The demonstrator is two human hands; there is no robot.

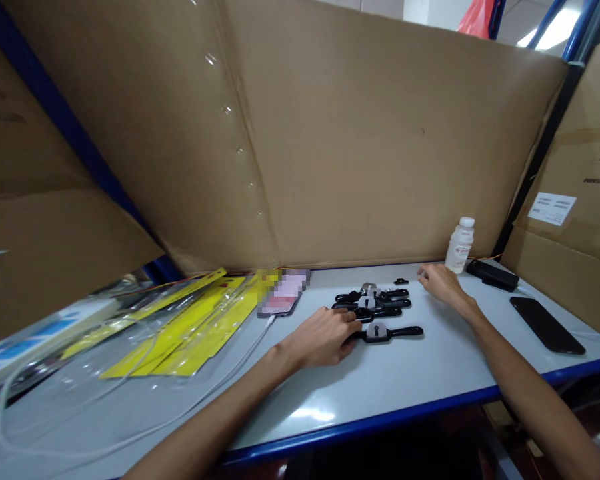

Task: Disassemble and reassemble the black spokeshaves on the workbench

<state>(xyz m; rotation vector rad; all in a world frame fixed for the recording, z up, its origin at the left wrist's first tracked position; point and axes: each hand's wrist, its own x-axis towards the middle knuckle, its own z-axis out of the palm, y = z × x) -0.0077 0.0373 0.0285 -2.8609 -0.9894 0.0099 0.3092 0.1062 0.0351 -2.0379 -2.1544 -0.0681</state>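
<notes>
Several black spokeshaves with grey blades lie one behind another on the white tabletop. My left hand [326, 333] is closed at the left end of the nearest spokeshave [379, 332]; its fingers cover that handle. Just behind its fingertips lies another spokeshave [375, 311], and more sit farther back, partly overlapping. My right hand [441, 283] is at the back right, fingers bent down and together near the tabletop. Whatever those fingers hold, if anything, is hidden. To its left lies a small black part [401, 281], apart from the hand. Small metal pieces [391, 290] rest by the rear spokeshave.
Yellow cards in clear plastic [195, 333] cover the left side, beside a phone [285, 293] on a white cable [230, 373]. A bottle [461, 245], black box-like device [493, 274] and dark phone [547, 325] stand or lie right. A cardboard wall [360, 147] closes the back.
</notes>
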